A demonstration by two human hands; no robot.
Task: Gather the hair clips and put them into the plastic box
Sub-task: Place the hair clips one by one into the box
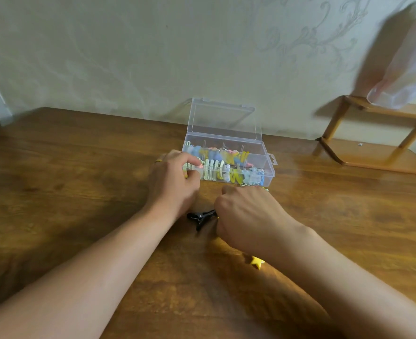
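Hair clips (223, 165) in yellow, blue, pink and white fill the plastic box (268, 155), a clear case standing at the far middle of the wooden table (67, 179) with its lid (224, 121) raised upright against the wall. Inside, thin dividers split it into compartments; the near row holds pale long clips on the left and small blue and white ones on the right. The left hand (175, 182) grips the box's near left corner, fingers curled over the rim. The right hand (246, 214) is clenched just near of the box, beside a black clip (199, 217) lying on the table; whether it holds that clip I cannot tell. A yellow star clip (257, 261) lies nearer, partly under the right forearm. A wooden shelf (373, 143) stands far right.
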